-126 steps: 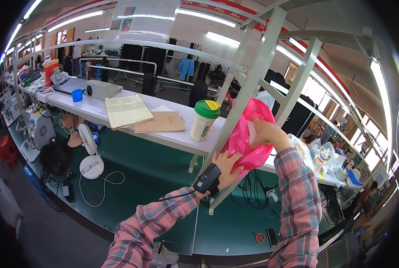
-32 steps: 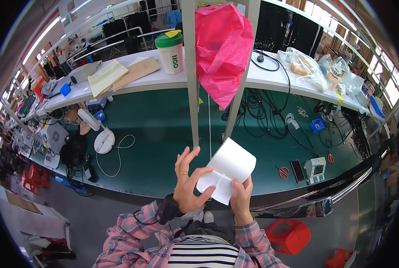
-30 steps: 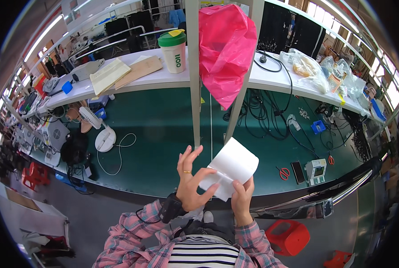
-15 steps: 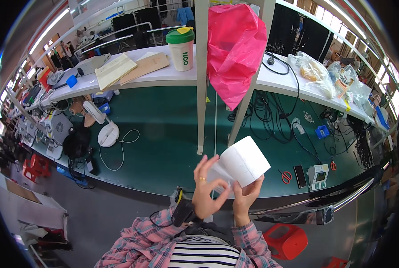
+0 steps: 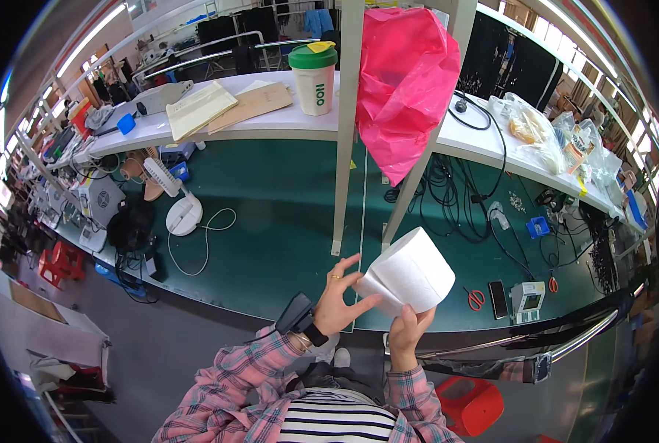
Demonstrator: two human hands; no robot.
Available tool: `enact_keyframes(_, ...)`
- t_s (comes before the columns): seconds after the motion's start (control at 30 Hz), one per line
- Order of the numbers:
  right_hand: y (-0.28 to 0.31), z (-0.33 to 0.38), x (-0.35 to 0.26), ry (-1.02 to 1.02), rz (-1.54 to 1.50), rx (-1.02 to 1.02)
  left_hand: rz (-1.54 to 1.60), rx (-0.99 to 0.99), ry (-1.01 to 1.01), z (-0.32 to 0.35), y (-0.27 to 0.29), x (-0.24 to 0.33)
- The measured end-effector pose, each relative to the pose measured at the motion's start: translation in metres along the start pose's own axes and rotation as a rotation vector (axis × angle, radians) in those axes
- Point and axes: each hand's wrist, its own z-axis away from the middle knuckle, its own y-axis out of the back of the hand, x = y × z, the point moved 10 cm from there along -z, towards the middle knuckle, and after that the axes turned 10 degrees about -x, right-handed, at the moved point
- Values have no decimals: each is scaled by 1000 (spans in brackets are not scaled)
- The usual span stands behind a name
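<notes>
The toilet paper roll is held up at the table's near edge, its axis apparently slanting far-left to near-right. The right hand grips its near side; the loose sheet extends left to the left hand, whose pinch I cannot tell.
</notes>
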Motion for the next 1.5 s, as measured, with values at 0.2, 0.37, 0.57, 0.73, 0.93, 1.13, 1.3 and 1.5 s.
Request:
enact_keyframes(0.2, 19, -18, 18, -209, -366, 182, -249, -231, -154, 24, 3, 0)
enact_keyframes(0.37, 19, -28, 29, -467, -779, 166, -289, -265, -51, 36, 24, -35)
enact_keyframes(0.57, -2, -23, 28, -569, -723, -38, -390, -329, 49, 29, 31, -56)
enact_keyframes(0.73, -15, -21, 27, -601, -655, -80, -340, -214, -107, -11, 14, -24)
enact_keyframes(0.93, -17, -19, 21, -565, -684, -57, -288, -228, -242, -38, -12, -11)
enact_keyframes(1.13, 4, -16, 24, -539, -702, 0, -321, -104, -133, -36, -21, -41)
enact_keyframes(1.3, 13, -12, 33, -571, -746, 34, -16, -244, 121, -35, -30, -71)
enact_keyframes(1.5, 15, -6, 53, -618, -870, 57, -172, -318, -32, -35, -45, -49)
